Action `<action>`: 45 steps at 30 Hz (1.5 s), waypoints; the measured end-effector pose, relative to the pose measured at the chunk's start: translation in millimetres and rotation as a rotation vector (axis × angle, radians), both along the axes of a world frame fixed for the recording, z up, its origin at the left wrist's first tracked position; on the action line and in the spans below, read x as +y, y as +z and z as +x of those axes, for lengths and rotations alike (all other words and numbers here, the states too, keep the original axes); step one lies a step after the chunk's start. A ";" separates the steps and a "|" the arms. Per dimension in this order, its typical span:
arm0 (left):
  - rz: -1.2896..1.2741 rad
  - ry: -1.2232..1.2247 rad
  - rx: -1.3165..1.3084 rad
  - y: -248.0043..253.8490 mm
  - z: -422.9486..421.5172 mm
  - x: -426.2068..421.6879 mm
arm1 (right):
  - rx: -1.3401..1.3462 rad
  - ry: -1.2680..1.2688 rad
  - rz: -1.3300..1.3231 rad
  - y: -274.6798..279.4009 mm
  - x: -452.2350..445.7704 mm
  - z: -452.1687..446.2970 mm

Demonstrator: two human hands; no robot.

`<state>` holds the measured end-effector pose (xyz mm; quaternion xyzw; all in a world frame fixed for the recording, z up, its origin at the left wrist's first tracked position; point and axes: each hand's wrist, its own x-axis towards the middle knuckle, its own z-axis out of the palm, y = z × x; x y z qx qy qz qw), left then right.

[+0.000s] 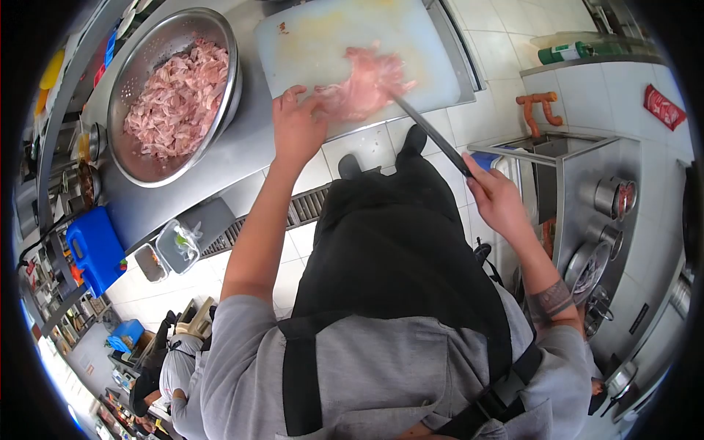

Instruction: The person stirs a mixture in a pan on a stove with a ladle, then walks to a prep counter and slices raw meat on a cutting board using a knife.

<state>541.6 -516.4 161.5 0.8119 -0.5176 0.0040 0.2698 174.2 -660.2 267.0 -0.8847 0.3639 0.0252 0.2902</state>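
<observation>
The raw meat (367, 82) is laid out near the close edge of the cutting board (312, 48), seemingly so that it is reached by both hands. Its left end is met by the loosely spread left hand (299, 126), apparently to steady it. The knife (434, 133) is gripped by its handle in the closed right hand (500, 196), its blade slanted toward the meat's right side. Pale pink, moist and ragged-edged, the meat is slightly blurred. Left of the board, a colander (141, 86) of cut pieces (180, 99) is stood on the tabletop (251, 143), presumably for easy reach.
</observation>
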 end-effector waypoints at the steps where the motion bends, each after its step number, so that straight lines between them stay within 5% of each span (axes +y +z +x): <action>1: -0.058 -0.048 0.027 3.7 -4.5 -0.7 | -0.001 0.003 0.000 -7.3 1.9 6.8; 5: -0.111 -0.373 0.094 -4.4 -22.7 -6.2 | -0.198 -0.063 0.119 -32.6 11.1 73.5; 14: -0.192 -0.211 0.236 -12.6 -42.3 8.9 | -0.395 0.025 0.170 -78.9 19.0 166.0; 16: -0.209 -0.169 0.218 -19.5 -42.9 7.5 | -0.345 0.108 -0.036 -92.7 24.2 167.1; 22: -0.261 -0.129 0.180 -35.9 -33.8 7.5 | 0.006 0.166 -0.010 -48.2 32.6 76.3; 26: -0.169 -0.083 0.202 -23.6 -33.0 4.3 | 0.246 0.194 -0.005 30.9 18.0 23.2; 31: -0.271 0.093 0.207 -6.1 -29.6 -24.3 | 0.085 0.044 0.024 53.8 8.8 22.0; 34: -0.088 0.003 0.001 -5.0 -16.6 -44.3 | 0.002 -0.067 0.038 24.7 4.4 39.4; 36: 0.361 -0.147 0.210 -0.7 -0.3 -60.9 | -0.259 -0.172 0.137 3.7 -0.2 50.5; 37: 0.361 -0.151 0.201 1.7 7.9 -65.3 | -0.267 -0.177 0.136 2.1 -3.3 56.0; 39: 0.383 0.043 1.032 6.4 26.8 -68.9 | -0.206 -0.289 0.193 0.2 -10.4 65.0; 40: 0.385 0.039 1.023 7.8 33.4 -66.4 | -0.216 -0.294 0.193 -1.4 -15.1 68.1; 42: -0.050 0.030 1.532 11.7 43.0 -56.3 | -0.232 -0.422 0.324 -3.7 -23.9 73.4; 45: -0.227 -0.024 1.721 47.6 57.3 -47.2 | -0.303 -0.461 0.357 -5.9 -33.4 75.4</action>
